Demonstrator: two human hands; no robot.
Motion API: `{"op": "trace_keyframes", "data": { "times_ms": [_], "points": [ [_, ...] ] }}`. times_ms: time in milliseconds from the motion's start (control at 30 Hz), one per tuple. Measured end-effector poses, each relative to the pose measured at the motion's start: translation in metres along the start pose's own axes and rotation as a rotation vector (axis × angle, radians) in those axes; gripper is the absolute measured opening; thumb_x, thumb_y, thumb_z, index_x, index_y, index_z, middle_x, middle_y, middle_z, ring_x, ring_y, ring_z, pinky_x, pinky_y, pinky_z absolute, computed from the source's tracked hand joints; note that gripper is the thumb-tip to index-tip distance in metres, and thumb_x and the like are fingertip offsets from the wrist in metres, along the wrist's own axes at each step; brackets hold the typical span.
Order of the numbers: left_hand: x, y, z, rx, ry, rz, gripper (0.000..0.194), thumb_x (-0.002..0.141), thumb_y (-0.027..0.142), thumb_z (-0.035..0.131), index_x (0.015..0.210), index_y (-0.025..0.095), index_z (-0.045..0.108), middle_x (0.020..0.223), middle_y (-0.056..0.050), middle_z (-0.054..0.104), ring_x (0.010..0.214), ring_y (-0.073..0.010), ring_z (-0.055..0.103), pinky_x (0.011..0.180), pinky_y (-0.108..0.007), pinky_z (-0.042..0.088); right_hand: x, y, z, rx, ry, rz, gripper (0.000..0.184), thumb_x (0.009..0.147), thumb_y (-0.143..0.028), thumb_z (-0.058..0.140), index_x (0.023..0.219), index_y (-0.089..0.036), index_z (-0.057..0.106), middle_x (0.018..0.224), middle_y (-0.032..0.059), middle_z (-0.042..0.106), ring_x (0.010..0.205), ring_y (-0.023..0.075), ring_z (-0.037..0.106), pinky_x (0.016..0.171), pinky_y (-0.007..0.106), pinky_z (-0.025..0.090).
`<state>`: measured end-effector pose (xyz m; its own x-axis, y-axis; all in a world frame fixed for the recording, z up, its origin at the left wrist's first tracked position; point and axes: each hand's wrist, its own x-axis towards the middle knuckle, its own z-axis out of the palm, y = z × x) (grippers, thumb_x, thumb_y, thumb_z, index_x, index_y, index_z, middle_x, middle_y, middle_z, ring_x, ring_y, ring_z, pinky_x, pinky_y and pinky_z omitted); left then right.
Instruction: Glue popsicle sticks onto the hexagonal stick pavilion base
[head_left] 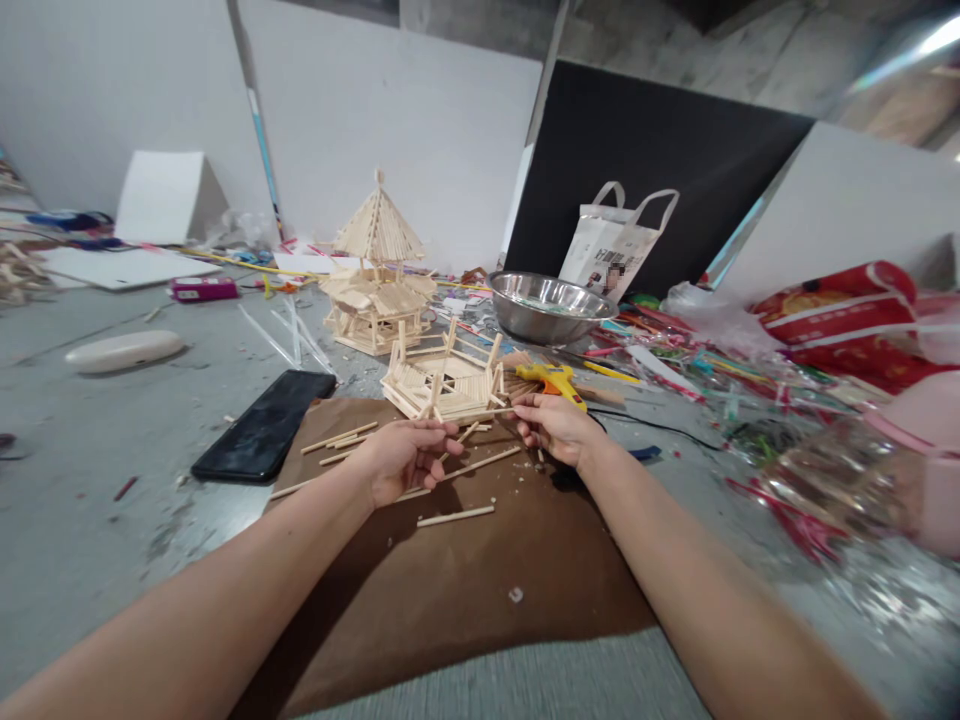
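Note:
A thin wooden stick (489, 413) runs between my two hands, in front of a low wooden frame. My right hand (559, 430) pinches its right end. At the other end, the thumb and forefinger of my left hand (409, 460) close on it, with the remaining fingers curled loosely. Just beyond is the unfinished frame (442, 375), many-sided, made of sticks with short upright posts. Loose sticks (456, 516) lie on a brown sheet (480, 590) beneath my hands. A yellow glue gun (551, 378) rests behind my right hand.
A stick-built pavilion (379, 270) with a pointed roof stands behind the frame. To its right is a metal bowl (551, 305) before a white bag (619, 245). A black phone (266, 425) overlaps the sheet's left side. Plastic scraps and a pink container (926, 460) crowd the right.

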<state>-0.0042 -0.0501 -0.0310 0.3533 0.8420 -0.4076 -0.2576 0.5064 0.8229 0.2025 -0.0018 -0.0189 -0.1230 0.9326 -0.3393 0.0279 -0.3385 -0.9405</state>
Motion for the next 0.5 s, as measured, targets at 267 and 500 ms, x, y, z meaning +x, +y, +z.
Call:
{"op": "trace_keyframes", "data": {
  "times_ms": [267,500],
  "points": [
    [-0.001,0.000,0.000,0.004,0.015,-0.020,0.017,0.076,0.018,0.048,0.093,0.016,0.052,0.076,-0.002,0.062,0.038,-0.0060,0.049,0.035,-0.019,0.035,0.000,-0.001,0.005,0.039,0.012,-0.007,0.015,0.075,-0.001,0.044,0.076,-0.015,0.046,0.055,-0.0029,0.056,0.037,0.0042,0.046,0.032,0.014,0.040],
    [-0.001,0.001,0.001,-0.005,0.027,-0.026,0.016,0.076,0.016,0.047,0.090,0.016,0.052,0.073,-0.001,0.062,0.038,-0.0065,0.049,0.035,-0.019,0.037,-0.001,-0.002,0.012,0.045,0.055,-0.036,0.016,0.073,0.001,0.046,0.076,-0.015,0.045,0.056,-0.0027,0.058,0.036,0.0046,0.048,0.033,0.015,0.041]
  ]
}}
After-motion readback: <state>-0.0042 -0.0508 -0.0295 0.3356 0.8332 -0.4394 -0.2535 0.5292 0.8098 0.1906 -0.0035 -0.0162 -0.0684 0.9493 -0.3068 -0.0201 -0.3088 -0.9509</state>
